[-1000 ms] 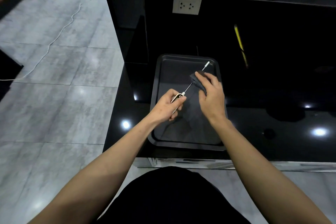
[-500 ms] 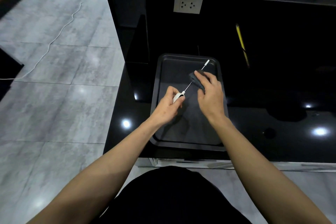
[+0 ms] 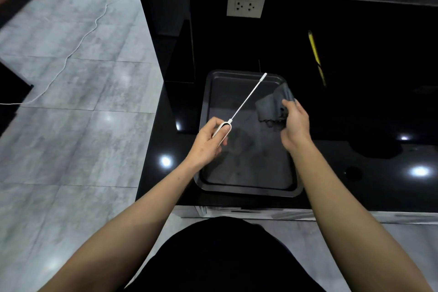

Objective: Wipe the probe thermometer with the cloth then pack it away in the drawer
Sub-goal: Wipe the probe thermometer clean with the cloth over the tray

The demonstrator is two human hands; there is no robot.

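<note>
At the left of the frame lay a grey tiled floor [image 3: 71, 102] with a thin white cable [image 3: 78, 47] trailing across it, unchanged.

Left of centre, the left hand [image 3: 208, 142] held the slim white probe thermometer [image 3: 244, 102] by its flat white handle, thumb on top and fingers curled beneath, as it had half a second before. The thin metal stem slanted up and to the right over the dark rectangular metal baking tray [image 3: 203, 125], its tip reaching the tray's far rim near upper centre.

The change was at centre right. The right hand [image 3: 294, 123], which had been pinching the dark grey cloth [image 3: 272, 106] around the middle of the stem, had come off it and swung to the right. Its fingers gripped the bunched cloth, now hanging clear of the probe above the tray's right side, with the whole stem bare.

That separation suggested the wiping was finished or paused. The packing step remained: no open drawer showed in view, only the glossy black counter [image 3: 355, 149] at the right.
</note>
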